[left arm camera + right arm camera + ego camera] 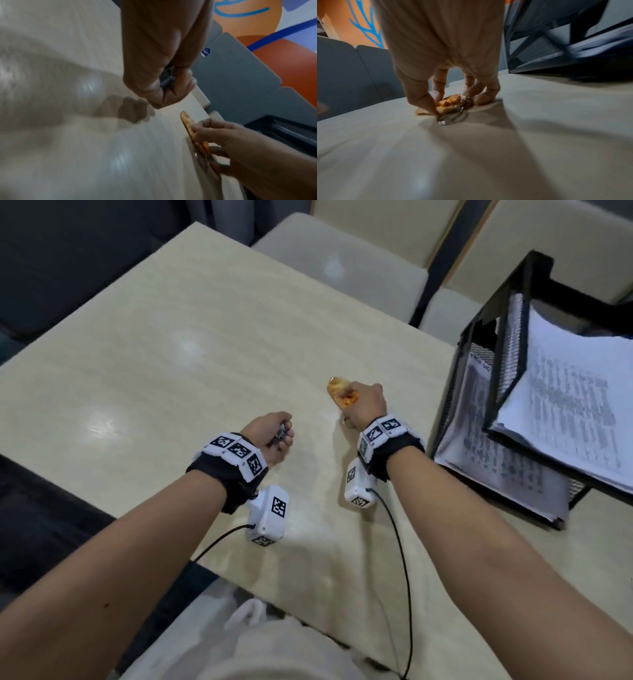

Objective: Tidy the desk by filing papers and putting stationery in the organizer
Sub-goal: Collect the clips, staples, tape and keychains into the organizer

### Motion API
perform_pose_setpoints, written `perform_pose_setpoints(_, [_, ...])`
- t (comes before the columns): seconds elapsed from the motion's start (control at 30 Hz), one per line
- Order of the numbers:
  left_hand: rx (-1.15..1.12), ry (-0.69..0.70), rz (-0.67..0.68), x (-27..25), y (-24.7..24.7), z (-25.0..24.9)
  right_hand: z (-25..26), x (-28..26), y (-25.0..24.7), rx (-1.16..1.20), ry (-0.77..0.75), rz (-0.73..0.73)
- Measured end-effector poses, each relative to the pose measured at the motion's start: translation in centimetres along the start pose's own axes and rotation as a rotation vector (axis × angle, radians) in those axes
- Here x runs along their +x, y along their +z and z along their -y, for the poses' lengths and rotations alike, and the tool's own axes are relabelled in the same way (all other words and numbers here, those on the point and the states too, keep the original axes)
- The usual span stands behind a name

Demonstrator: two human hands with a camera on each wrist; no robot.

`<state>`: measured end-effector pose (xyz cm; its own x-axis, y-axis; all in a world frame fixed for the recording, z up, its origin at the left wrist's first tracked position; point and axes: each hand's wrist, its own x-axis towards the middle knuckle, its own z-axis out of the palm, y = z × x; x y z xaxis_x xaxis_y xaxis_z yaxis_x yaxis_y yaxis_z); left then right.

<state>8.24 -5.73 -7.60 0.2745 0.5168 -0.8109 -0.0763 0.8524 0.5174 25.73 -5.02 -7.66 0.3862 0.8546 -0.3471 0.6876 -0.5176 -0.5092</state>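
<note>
Pinching an orange keychain against the desk, the right hand curls over it; the left hand clutches a small grey object.

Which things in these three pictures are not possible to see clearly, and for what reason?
- Small dark object in the left hand: curled fingers cover it in the head and left wrist views.
- Orange object under the right hand: blurred; its kind is unclear.
- Text on the papers in the black organizer: too blurred, cut by the right edge.
- Organizer in the right wrist view: motion blur.
</note>
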Motion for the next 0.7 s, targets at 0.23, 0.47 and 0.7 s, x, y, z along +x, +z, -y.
perform_pose_setpoints(0.23, [0.121,-0.040,0.034,-1.2,4.4,4.7,-7.0,-11.1,-0.4,0.048,0.090,0.034])
perform_pose_setpoints(0.47, [0.301,-0.237,0.286,-3.3,14.4,13.9,-18.0,-22.5,-4.9,0.263,0.123,-0.030])
perform_pose_setpoints(0.7, [0.452,-0.191,0.406,-7.0,27.8,21.6,-28.2,-29.5,-16.3,0.451,0.224,-0.413])
